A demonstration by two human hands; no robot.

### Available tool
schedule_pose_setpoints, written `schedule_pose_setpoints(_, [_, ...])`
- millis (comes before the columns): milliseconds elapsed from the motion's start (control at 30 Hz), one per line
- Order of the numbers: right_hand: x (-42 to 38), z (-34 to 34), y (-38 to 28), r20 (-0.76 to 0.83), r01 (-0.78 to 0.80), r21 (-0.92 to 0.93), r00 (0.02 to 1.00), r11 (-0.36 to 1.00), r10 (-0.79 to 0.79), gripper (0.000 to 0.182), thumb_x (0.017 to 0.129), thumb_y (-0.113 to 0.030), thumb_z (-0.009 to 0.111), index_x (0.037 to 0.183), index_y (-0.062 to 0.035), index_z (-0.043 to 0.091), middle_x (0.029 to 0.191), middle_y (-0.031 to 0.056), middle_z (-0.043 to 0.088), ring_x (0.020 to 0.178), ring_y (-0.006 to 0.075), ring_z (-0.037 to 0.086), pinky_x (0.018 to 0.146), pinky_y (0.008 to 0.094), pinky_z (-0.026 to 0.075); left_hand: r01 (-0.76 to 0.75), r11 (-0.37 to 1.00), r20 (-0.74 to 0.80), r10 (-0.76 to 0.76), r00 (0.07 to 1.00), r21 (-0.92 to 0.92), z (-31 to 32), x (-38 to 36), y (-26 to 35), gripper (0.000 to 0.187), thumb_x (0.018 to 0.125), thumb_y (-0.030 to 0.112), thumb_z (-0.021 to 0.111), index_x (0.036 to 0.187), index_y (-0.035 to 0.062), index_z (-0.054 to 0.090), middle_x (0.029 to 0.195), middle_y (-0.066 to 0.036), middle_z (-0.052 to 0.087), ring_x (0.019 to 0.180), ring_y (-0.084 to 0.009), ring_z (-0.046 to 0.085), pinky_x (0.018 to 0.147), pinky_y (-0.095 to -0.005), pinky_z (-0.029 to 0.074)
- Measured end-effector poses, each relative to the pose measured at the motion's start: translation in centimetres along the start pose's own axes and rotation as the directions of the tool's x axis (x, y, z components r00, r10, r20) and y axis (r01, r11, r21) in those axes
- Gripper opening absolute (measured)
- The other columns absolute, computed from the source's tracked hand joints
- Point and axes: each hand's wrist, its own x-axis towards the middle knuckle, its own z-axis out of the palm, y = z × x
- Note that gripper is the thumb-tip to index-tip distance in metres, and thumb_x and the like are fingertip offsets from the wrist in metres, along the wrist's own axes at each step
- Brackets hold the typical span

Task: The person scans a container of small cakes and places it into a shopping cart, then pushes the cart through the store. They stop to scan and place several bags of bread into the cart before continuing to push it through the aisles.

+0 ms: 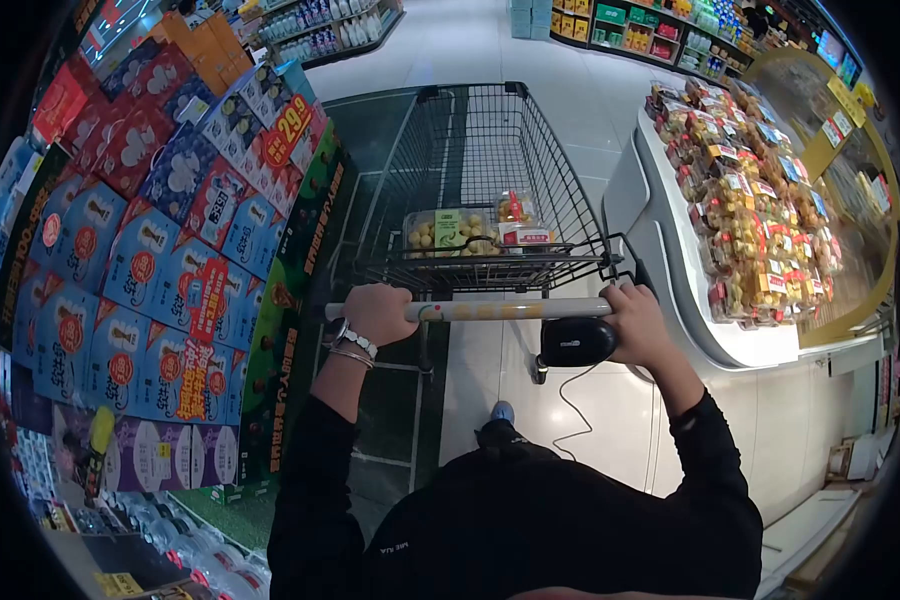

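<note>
Both of my hands grip the pale handlebar point(480, 310) of a black wire shopping cart point(470, 110). My left hand point(378, 315), with a watch and bangle at the wrist, is wrapped round the bar's left end. Round the right end closes my right hand point(638, 322), beside a black rounded device point(577, 342) from which a thin cable hangs. In the basket, near my end, sits a clear box of round yellowish food point(448, 232). To its right is a smaller clear pack point(513, 208) with a red label, and a white-and-pink labelled pack point(525, 235) lies in front of that.
Stacked blue cartons point(140, 255) form a display close on the left. At the right, a white counter point(660, 230) carries many clear packs of food point(745, 200). Shelves of bottles point(325, 25) and goods stand at the back, beyond the tiled floor point(460, 50).
</note>
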Motion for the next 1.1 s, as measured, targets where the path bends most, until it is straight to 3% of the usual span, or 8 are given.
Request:
schedule_pose_setpoints(333, [16.5,4.4,11.0,-0.007,-0.064,-0.004,0.998,0.998,0.064,0.023,0.053,-0.034,0.069,0.064,-0.0144,0.065,0.088,0.0055,0.052,0.079,0.0237,0.05,0.067,0.036,0.036,-0.089,0.996,0.004,0.089,0.996,-0.005,-0.8,22.2,-9.4,0.024,0.061,0.037,0.072,0.072,0.0167,0.068,0.064,-0.007,0.063,0.066,-0.0259,0.064,0.061,-0.0393,0.051])
schedule_pose_setpoints(633, [32.6,8.4,20.7,-0.055,-0.214,-0.057,0.976,0.975,0.211,0.022,0.054,-0.031,0.07,0.07,-0.0157,0.068,0.091,0.0051,0.055,0.082,0.024,0.052,0.068,0.0365,0.036,-0.187,0.982,-0.032,0.188,0.982,0.023,-1.2,45.3,-18.3,0.023,0.06,0.038,0.069,0.069,0.0169,0.066,0.062,-0.007,0.062,0.065,-0.0274,0.063,0.059,-0.0407,0.05])
schedule_pose_setpoints(967, [46.1,12.4,32.1,-0.077,-0.385,-0.08,0.922,0.92,0.379,0.022,0.053,-0.032,0.07,0.07,-0.0176,0.069,0.091,0.0048,0.054,0.082,0.0233,0.051,0.068,0.0366,0.036,-0.372,0.928,0.021,0.372,0.928,0.0,-1.7,69.7,-23.4,0.022,0.059,0.038,0.067,0.067,0.0178,0.065,0.06,-0.006,0.061,0.063,-0.0269,0.063,0.057,-0.0397,0.05])
schedule_pose_setpoints(1100, [50.6,13.4,38.0,-0.087,-0.421,-0.108,0.907,0.901,0.413,0.021,0.053,-0.032,0.069,0.068,-0.0166,0.069,0.089,0.0051,0.054,0.079,0.0236,0.051,0.066,0.0365,0.036,-0.43,0.903,-0.039,0.43,0.902,0.027,-1.7,79.6,-23.7,0.023,0.059,0.038,0.068,0.068,0.0175,0.065,0.061,-0.006,0.061,0.063,-0.0268,0.063,0.057,-0.0396,0.05])
